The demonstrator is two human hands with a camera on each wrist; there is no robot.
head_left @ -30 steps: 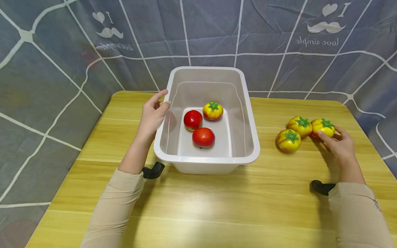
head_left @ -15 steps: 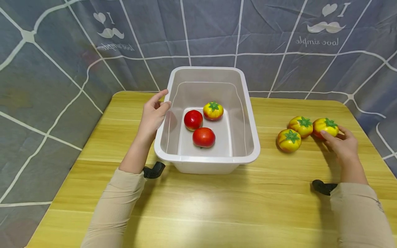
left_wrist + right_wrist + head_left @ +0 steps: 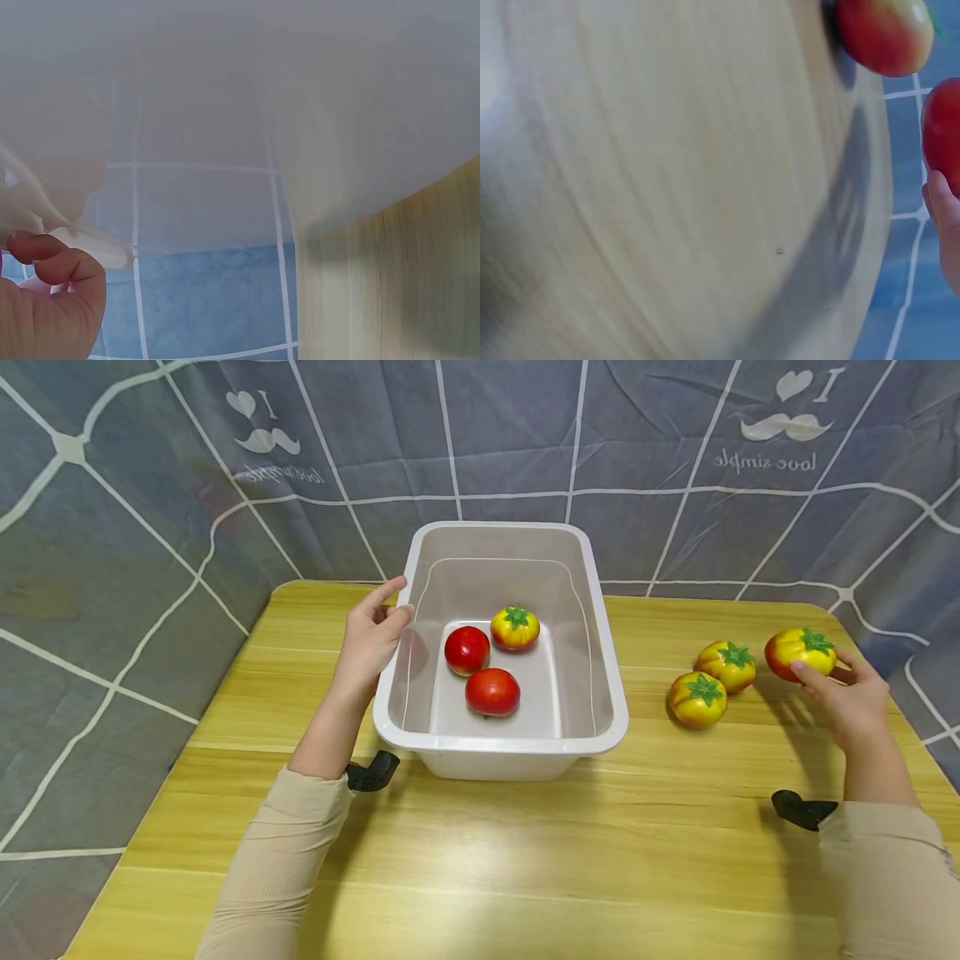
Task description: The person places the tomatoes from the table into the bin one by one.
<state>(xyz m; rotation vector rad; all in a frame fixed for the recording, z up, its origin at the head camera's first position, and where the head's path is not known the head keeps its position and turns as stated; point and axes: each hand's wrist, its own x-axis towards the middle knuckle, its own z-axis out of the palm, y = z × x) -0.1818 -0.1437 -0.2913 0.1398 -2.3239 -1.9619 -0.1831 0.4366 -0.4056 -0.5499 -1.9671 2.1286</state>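
My left hand (image 3: pixel 367 639) grips the left rim of a white plastic basin (image 3: pixel 498 746); its curled fingers (image 3: pixel 71 270) also show at the rim in the left wrist view. Inside the basin lie two red tomatoes, one (image 3: pixel 467 650) behind the other (image 3: pixel 492 692), and a yellow-red tomato (image 3: pixel 515 628) with a green leafy top. At the right, my right hand (image 3: pixel 851 697) holds another yellow-red tomato (image 3: pixel 798 653) between thumb and fingers, raised above the table. Its red underside (image 3: pixel 943 135) shows in the right wrist view.
Two more yellow-red tomatoes, one (image 3: pixel 726 666) behind the other (image 3: pixel 698 700), sit on the wooden table (image 3: pixel 525 860) right of the basin. A grey curtain (image 3: pixel 517 435) with white lines hangs behind and at the sides.
My right hand has moved right and lifted the yellow-red tomato away from the two beside it. The left hand and basin have stayed in place.
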